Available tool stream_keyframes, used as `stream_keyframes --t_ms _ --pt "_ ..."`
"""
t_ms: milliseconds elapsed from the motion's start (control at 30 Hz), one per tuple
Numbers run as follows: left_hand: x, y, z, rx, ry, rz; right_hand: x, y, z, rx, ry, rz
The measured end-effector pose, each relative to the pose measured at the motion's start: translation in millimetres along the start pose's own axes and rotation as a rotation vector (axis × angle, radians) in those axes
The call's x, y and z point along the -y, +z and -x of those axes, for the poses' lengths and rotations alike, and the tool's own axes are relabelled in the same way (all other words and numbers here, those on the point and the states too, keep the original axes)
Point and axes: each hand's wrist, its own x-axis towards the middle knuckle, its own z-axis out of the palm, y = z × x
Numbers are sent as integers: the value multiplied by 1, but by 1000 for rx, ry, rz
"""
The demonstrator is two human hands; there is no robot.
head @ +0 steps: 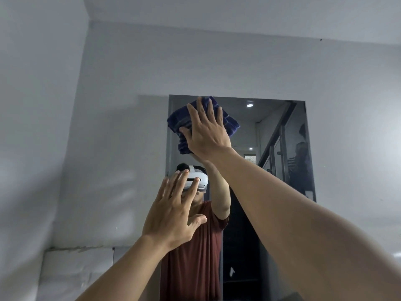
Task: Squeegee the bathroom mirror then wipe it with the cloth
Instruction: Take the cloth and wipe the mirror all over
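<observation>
Pressing the blue cloth (pixel 181 121) to the mirror (pixel 271 137) under straight fingers (pixel 203 109), the right hand (pixel 206 133) was wiping; left hand (pixel 171 216) below it was open, empty; next probably wanted an even downward sweep.

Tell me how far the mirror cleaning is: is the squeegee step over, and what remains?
No squeegee is in view, so that step looks finished, though unconfirmed. In hand: the right hand presses a blue cloth flat against the mirror near its upper left corner; the left hand is open and empty. Left: probably wiping the mirror lower down and to the right.
</observation>
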Motion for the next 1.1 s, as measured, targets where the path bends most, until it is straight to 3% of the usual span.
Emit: stream_keyframes --t_ms 233,633,1100 --pt "0 4 1 0 -3 -13 4 -6 -20 57 -225 70" --pt "0 6 1 12 -4 -33 -2 -12 -40 14 57 -47" --pt "1 10 2 -25 6 -7 -117 -36 2 -14 243 -61"
